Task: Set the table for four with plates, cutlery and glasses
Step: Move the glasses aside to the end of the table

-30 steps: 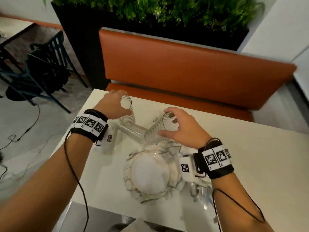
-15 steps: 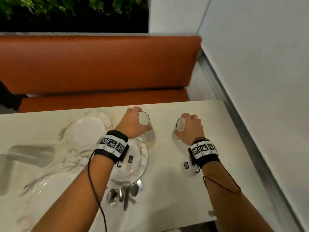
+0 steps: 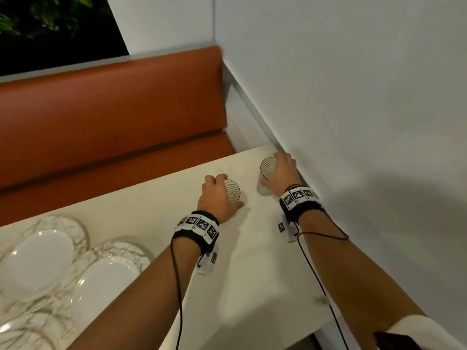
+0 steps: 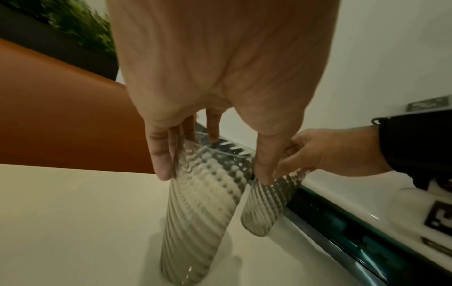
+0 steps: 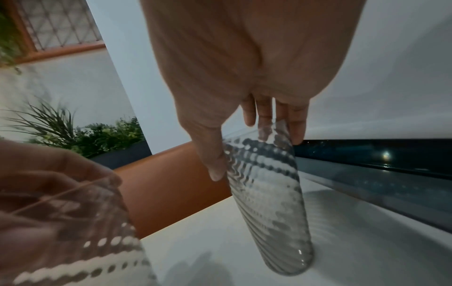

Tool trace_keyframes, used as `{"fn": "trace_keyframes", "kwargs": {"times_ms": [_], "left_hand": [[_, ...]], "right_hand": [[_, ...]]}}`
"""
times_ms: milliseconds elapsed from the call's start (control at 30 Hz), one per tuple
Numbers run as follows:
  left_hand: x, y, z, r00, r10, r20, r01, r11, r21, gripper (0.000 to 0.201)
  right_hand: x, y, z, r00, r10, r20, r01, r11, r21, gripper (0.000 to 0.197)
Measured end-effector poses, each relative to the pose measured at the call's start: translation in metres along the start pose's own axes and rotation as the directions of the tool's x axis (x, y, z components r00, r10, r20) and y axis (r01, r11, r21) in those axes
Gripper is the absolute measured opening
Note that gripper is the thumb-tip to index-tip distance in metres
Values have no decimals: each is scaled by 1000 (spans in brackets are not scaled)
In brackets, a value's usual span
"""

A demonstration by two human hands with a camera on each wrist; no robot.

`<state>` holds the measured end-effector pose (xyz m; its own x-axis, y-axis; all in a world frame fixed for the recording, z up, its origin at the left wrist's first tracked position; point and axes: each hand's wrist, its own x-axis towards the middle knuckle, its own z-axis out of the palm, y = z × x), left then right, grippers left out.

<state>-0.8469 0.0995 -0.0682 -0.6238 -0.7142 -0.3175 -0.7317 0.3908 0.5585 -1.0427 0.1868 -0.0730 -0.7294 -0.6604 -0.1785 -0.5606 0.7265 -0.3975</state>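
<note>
Two ribbed clear glasses are held by their rims near the table's far right corner. My left hand [image 3: 220,193] grips the nearer glass [image 3: 233,191] from above, thumb on one side and fingers on the other; in the left wrist view this glass [image 4: 203,203] leans with its base at the tabletop. My right hand [image 3: 280,173] grips the other glass [image 3: 267,170] close to the wall; in the right wrist view this glass [image 5: 269,193] tilts with its base at or just above the table. Marble-rimmed white plates [image 3: 38,263] [image 3: 106,281] lie at the left.
The cream table [image 3: 252,261] butts against a white wall [image 3: 353,122] on the right, with a metal strip [image 4: 342,241] along that edge. An orange bench [image 3: 113,109] runs behind the table. A third plate [image 3: 20,334] shows at the bottom left corner.
Both hands have carried their glasses from beside the plates to the table's far right corner by the wall, and lowered them toward the tabletop. The head view has swung right.
</note>
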Motion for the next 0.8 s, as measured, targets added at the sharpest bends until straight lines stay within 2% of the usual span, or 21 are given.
{"fn": "trace_keyframes", "kwargs": {"times_ms": [167,300,367,500,633,733,800], "left_hand": [[40,34,12,999,51,-19,-51,999,-6,102],[65,51,18,996,85,20,-86,996,36,102],[72,56,19,995,99,30,-100,994,44,106],[77,55,23,994,105,24,-103,994,-47,111],[77,56,28,995,102,19,-99,989,-108,105],[76,58,23,994,105,30,-100,987,-127,116],[71,54,16,994,107,35,-104,991,-81,123]], "right_hand": [[22,15,-7,996,-68,-62,64,997,-52,83],[31,18,-15,994,-94,-61,91,994,-59,98],[29,22,-13,988,-107,-112,103,994,-48,100],[20,25,-2,971,-85,-223,96,995,38,87],[18,24,0,970,-65,-236,95,989,115,81],[16,19,-7,975,-74,-208,99,988,116,79],[14,15,-13,972,-61,-226,84,992,93,73]]}}
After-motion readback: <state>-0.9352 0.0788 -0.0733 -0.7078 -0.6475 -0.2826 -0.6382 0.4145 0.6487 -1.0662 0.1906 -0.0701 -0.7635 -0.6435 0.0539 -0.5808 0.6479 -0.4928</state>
